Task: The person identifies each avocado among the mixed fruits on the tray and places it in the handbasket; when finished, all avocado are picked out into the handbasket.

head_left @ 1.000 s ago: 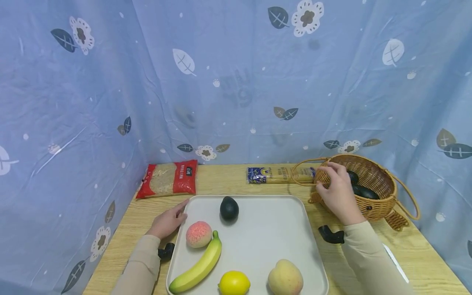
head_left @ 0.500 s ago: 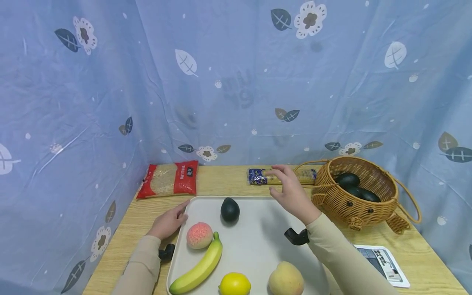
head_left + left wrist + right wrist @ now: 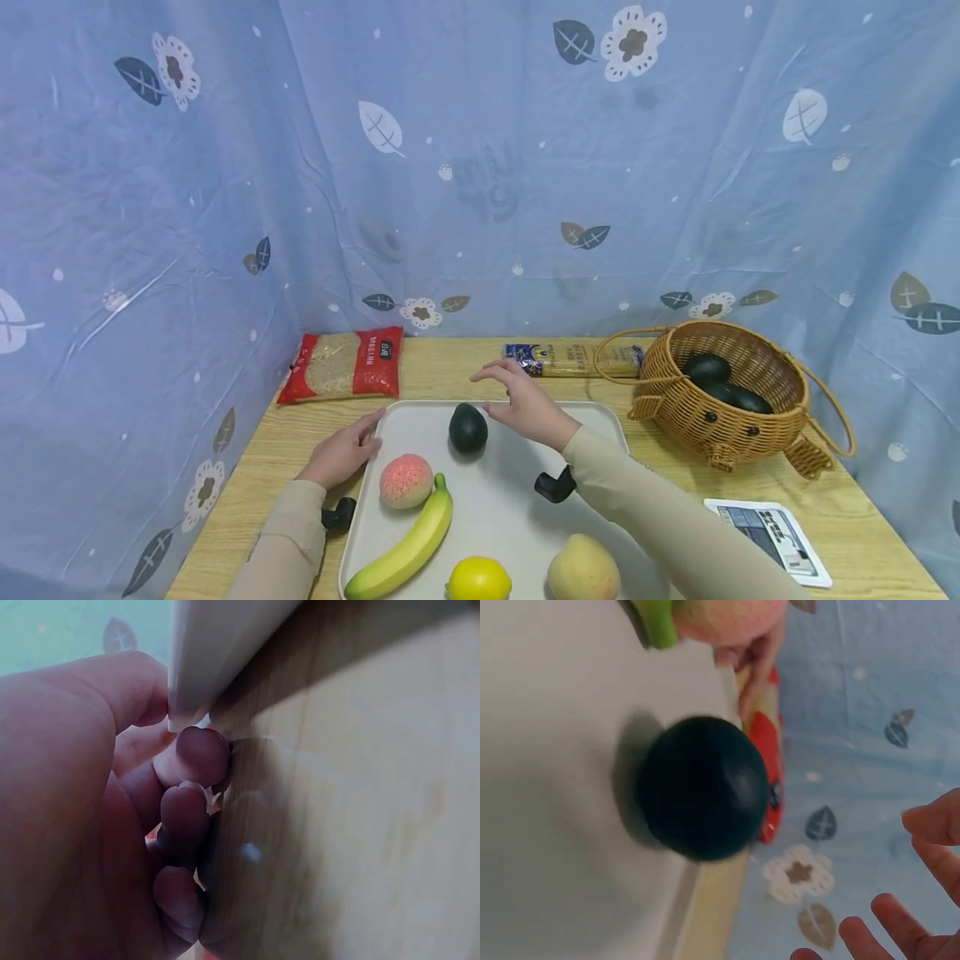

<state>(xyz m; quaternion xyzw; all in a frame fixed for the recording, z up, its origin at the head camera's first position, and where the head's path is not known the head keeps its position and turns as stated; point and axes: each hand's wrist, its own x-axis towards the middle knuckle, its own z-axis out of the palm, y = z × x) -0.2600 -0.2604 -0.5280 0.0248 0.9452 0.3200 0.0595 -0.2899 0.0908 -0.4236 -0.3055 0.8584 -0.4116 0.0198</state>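
My right hand (image 3: 531,410) is beside a dark avocado (image 3: 468,428) on the white tray (image 3: 517,500), its thumb and fingers spread apart and holding nothing. In the right wrist view the avocado (image 3: 703,787) lies clear of the fingers (image 3: 930,817). My left hand (image 3: 341,452) holds the tray's far left corner, with the thumb over the rim (image 3: 187,697) and the other fingers curled along its outer side near the tabletop. Left of the avocado is a pink peach (image 3: 406,481); nearer me lie a banana (image 3: 405,546), a yellow lemon (image 3: 478,579) and a yellowish peach (image 3: 583,568).
At the right stands a wicker basket (image 3: 693,433) with several dark avocados (image 3: 707,367) in it. A red bag (image 3: 351,364) lies at the back left, a noodle packet (image 3: 577,359) at the back. Near the right sleeve lies a white-edged printed card (image 3: 772,537). A blue curtain (image 3: 450,208) encloses the table.
My right hand has moved left from the basket's rim, across the tray, to beside the avocado. My left hand has stayed at the tray's corner.
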